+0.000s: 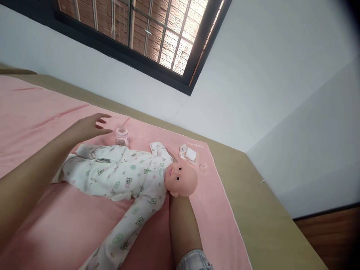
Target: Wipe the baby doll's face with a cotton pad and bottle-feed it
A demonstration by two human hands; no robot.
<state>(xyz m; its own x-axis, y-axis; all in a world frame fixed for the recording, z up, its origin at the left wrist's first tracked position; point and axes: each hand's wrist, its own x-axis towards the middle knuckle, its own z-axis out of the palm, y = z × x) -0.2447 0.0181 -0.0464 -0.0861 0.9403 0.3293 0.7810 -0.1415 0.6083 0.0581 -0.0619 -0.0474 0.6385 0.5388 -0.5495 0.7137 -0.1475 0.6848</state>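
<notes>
A baby doll (123, 172) in a white sleepsuit with a small animal print lies on its back, its bald head (184, 180) toward the right. My right forearm (184, 221) passes under the doll's neck. Only a sliver of my right hand (172, 156) shows beyond the shoulder, and its fingers are hidden. Over the doll's legs reaches my left arm, with my left hand (91, 126) open and its fingers spread. Just past those fingertips, apart from them, stands a small baby bottle (122, 135) with a pink collar and clear teat.
Beyond the doll's head lie a small white packet (190, 154) and a clear round cap-like piece (203, 167). A pink blanket (70, 221) covers much of the wooden surface (242, 187). A white wall and a barred window (135, 33) stand behind.
</notes>
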